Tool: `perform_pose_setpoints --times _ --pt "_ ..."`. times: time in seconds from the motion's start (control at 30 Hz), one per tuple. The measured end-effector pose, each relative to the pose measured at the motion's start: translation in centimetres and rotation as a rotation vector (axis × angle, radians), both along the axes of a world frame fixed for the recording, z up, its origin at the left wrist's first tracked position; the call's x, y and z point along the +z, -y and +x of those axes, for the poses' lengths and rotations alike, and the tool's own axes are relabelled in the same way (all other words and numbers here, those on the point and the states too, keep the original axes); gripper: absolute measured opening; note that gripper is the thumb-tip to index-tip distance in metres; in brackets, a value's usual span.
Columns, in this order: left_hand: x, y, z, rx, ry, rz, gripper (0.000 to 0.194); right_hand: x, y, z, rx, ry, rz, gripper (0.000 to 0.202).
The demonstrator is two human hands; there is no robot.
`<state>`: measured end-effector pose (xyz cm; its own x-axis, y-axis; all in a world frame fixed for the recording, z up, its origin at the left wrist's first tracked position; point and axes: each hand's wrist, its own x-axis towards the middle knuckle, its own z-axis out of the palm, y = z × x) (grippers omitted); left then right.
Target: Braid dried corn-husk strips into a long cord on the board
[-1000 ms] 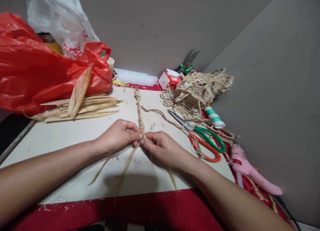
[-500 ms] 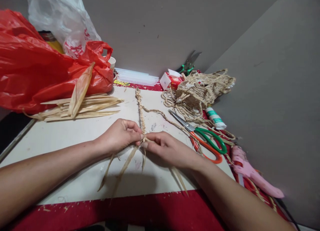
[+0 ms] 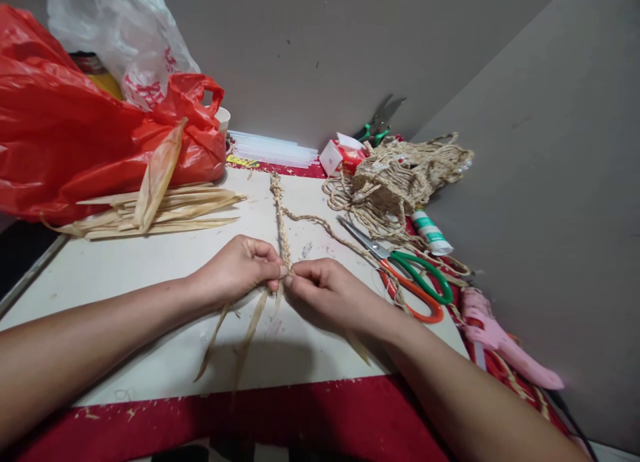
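A braid of dried corn husk runs down the middle of the white board toward me. At its near end my left hand pinches the husk strands between thumb and fingers. My right hand is closed on the same spot from the other side, its thumb almost touching the left thumb. Loose husk strips hang from beneath the hands, and one strip end shows below my right wrist. The exact strands inside each pinch are partly hidden by the fingertips.
Flat husks lie at left by a red plastic bag. To the right are scissors with green and orange handles, a heap of braided cord, a white-and-green tube and a pink glue gun. Clear sticks lie behind.
Both hands stay at the braid's near end, thumbs drawn slightly closer together. The short strip below the fingers has shifted left, and the strip under my right wrist shows less.
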<state>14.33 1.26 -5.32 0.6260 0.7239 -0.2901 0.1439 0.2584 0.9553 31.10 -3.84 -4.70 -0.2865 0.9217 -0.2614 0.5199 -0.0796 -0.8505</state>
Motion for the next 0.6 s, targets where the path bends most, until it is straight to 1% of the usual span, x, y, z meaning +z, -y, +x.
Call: perform_pose_setpoints --times 0.13,0.2,0.23,0.3,0.4,0.5,0.6 --pt "0.4 0.2 0.0 -0.016 0.047 -0.022 0.015 -0.6 -0.1 -0.2 -0.081 -0.491 -0.363 0.025" --pt "0.5 0.3 0.0 -0.012 0.045 -0.001 0.016 -0.7 -0.1 -0.3 -0.134 -0.630 -0.513 0.023" --pt "0.4 0.3 0.0 -0.011 0.039 0.006 0.015 -0.7 0.0 -0.4 -0.160 -0.666 -0.552 0.023" --pt "0.4 0.4 0.0 -0.015 0.025 0.012 0.015 -0.7 0.2 -0.6 -0.212 -0.686 -0.558 0.022" --pt "0.3 0.5 -0.1 -0.020 0.007 0.022 0.014 -0.6 0.5 -1.0 -0.274 -0.659 -0.511 0.024" --pt "0.3 0.7 -0.1 -0.028 0.006 0.073 0.018 -0.5 0.8 -1.6 -0.333 -0.653 -0.469 0.024" --pt "0.4 1.0 -0.1 -0.034 -0.066 0.130 0.021 -0.7 1.0 -1.9 -0.384 -0.668 -0.438 0.024"
